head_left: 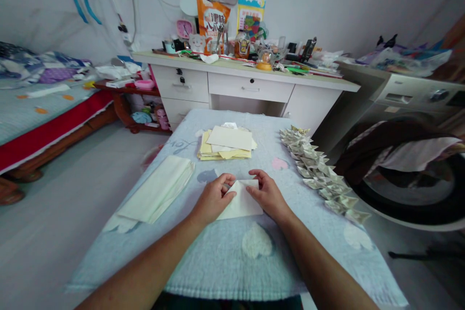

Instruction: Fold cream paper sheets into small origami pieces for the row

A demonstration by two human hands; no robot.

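Observation:
A small sheet of white paper [241, 203] lies in the middle of the cloth-covered table, its upper left corner folded down at a slant. My left hand [217, 196] grips that slanted side, thumb on top and fingers behind. At the upper right edge, my right hand [268, 193] pinches the sheet, its thumb resting on the paper. Beyond my hands sits a stack of cream and yellow paper [229, 143]. Left of them is a folded pile of larger white sheets [160, 189]. Several folded paper boats [319, 169] stand in rows along the right side.
The table wears a light blue cloth [174, 261]. Behind it stands a white desk [250, 87] crowded with jars, pens and a snack bag [211, 24]. A washing machine [410, 101] with its door open is at right, a bed [43, 111] at left.

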